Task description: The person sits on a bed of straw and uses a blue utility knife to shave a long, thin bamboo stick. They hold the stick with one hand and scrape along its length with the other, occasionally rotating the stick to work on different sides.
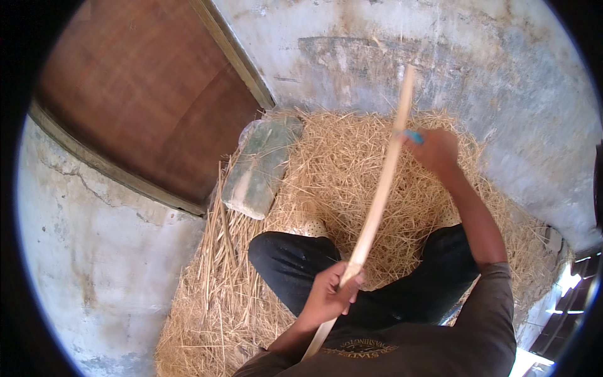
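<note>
A long pale bamboo strip (377, 210) slants from my lap up and away toward the far wall. My left hand (330, 294) is closed around its lower part, fingers wrapped over it just above my lap. Farther up, my right hand (436, 149) is closed on a small teal-handled tool (412, 136), which meets the strip's right side near its upper end. This hand is slightly blurred, and the tool's blade or working edge cannot be made out. The strip's lowest end runs down beside my shirt.
Thin curly shavings (352, 151) cover the floor around my crossed legs. Several thin sticks (220, 251) lie at the left. A greenish slab (260, 166) rests near the brown door panel (138, 81). A stained plaster wall (502, 81) rises ahead.
</note>
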The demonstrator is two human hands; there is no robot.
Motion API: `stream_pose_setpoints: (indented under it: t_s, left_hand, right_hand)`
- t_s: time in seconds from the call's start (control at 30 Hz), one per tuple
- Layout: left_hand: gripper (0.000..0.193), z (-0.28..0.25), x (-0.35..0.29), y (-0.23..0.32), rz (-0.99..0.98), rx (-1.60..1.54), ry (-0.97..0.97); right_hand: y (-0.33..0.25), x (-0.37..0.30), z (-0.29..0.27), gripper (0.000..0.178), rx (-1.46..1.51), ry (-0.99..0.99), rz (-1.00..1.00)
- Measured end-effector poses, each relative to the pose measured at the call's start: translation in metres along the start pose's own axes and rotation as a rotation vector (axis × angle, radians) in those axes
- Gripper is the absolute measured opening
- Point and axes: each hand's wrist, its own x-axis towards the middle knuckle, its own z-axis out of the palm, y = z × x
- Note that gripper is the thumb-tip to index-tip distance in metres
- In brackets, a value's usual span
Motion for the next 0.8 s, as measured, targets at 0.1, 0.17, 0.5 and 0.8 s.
stream_pose_setpoints:
  t_s: [0.1,0.17,0.5,0.8]
  left_hand:
    - [0.015,-0.004,0.013,0.005,0.040,-0.067,0.068]
    - [0.016,-0.013,0.016,0.009,0.062,-0.058,0.090]
    - [0.014,-0.004,0.005,0.005,-0.006,0.007,0.065]
    - [0.017,-0.007,0.003,0.017,0.036,0.076,0.097]
  right_hand:
    - [-0.017,-0.049,0.026,0.061,-0.073,0.197,-0.433]
    - [-0.041,-0.079,0.015,0.062,0.089,-0.026,-0.469]
    - [-0.024,-0.044,0.004,0.068,0.017,-0.026,-0.288]
    - [-0.023,-0.017,-0.002,0.068,-0.089,0.319,-0.681]
